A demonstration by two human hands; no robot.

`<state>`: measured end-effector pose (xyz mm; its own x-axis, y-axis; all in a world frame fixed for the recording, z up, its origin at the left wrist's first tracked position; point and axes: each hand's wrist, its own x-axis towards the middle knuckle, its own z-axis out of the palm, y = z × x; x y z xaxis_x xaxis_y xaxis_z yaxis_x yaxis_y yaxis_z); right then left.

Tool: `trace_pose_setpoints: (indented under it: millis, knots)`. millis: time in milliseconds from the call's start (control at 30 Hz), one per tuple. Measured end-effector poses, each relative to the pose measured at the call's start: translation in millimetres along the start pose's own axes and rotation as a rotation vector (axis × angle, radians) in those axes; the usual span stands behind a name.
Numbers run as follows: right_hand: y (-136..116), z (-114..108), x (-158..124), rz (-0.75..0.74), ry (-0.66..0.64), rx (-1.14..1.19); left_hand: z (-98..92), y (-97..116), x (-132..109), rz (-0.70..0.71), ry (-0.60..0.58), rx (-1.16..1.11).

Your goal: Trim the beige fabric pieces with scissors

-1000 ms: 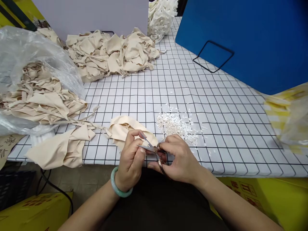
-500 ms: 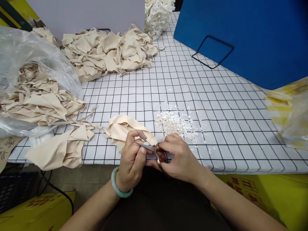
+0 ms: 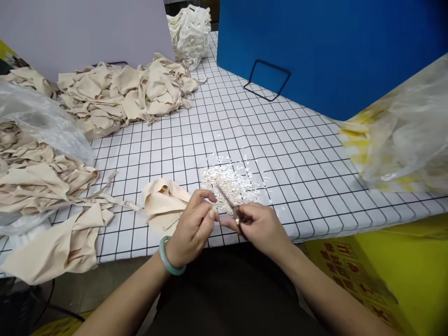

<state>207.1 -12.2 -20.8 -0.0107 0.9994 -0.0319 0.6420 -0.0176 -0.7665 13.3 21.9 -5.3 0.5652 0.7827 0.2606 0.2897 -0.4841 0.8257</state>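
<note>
My left hand [image 3: 194,224], with a green bangle on its wrist, is closed with thumb pressed to the fingers and the index finger curled above. A beige fabric piece [image 3: 163,205] runs behind this hand and appears gripped in it; the pinched part is hidden. My right hand [image 3: 262,228] holds small scissors [image 3: 229,201] by the handles. Their blades look closed, slightly blurred, and point up and left, apart from the left fingertips. Just beyond both hands lies a heap of small white and beige clippings [image 3: 231,182].
Beige fabric pieces are piled at the back left [image 3: 122,93] and beside a clear plastic bag [image 3: 45,116]. One loose piece [image 3: 56,242] hangs near the front edge. A blue panel [image 3: 315,46], a white bundle [image 3: 191,37] and another plastic bag [image 3: 409,126] surround the grid-patterned tablecloth [image 3: 301,154].
The scissors' blades have closed and drawn away from my left fingers, now pointing more upward. My view has turned to the right, so the things on the table appear further left.
</note>
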Motion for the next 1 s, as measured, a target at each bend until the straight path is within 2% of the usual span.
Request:
trace_pose_setpoints:
  millis: [67, 133, 200, 300, 333, 400, 467, 533, 600, 667, 767, 833, 933, 1000]
  knots:
    - [6, -11, 1, 0.104, 0.033, -0.005, -4.4, 7, -4, 0.029, -0.149, 0.125]
    - [14, -21, 2, 0.148, 0.071, -0.047, -18.1, 11, -13, 0.043, -0.207, 0.241]
    - [21, -25, 3, 0.143, 0.097, -0.067, -42.3, 7, -25, 0.003, -0.084, 0.344]
    - [21, -18, 7, 0.053, 0.109, -0.033, -89.3, -17, -49, -0.12, 0.177, 0.618]
    - [16, -12, 9, 0.019, 0.111, -0.018, -103.1, -28, -57, -0.178, 0.185, 0.709]
    - [-1, 4, 15, -0.066, 0.089, 0.029, -121.4, -48, -70, -0.252, 0.084, 0.788]
    - [-24, 23, 24, -0.196, 0.026, 0.087, -125.7, -62, -77, -0.264, -0.027, 0.782]
    - [-50, 46, 37, -0.346, -0.091, 0.127, -121.4, -66, -77, -0.237, -0.059, 0.768]
    - [-72, 70, 50, -0.45, -0.222, 0.145, -115.9, -60, -76, -0.185, -0.019, 0.746]
    - [-86, 92, 59, -0.495, -0.313, 0.164, -113.0, -46, -78, -0.127, 0.072, 0.7]
    - [-96, 116, 66, -0.439, -0.319, 0.312, -110.2, -20, -90, -0.169, 0.247, 0.589]
    - [-100, 123, 68, -0.339, -0.253, 0.52, -106.0, -5, -99, -0.338, 0.285, 0.385]
    - [-111, 121, 73, -0.207, -0.188, 0.79, -95.8, 2, -103, -0.614, 0.147, -0.339]
    - [-118, 113, 76, -0.165, -0.222, 0.874, -87.7, -2, -99, -0.703, 0.068, -0.816]
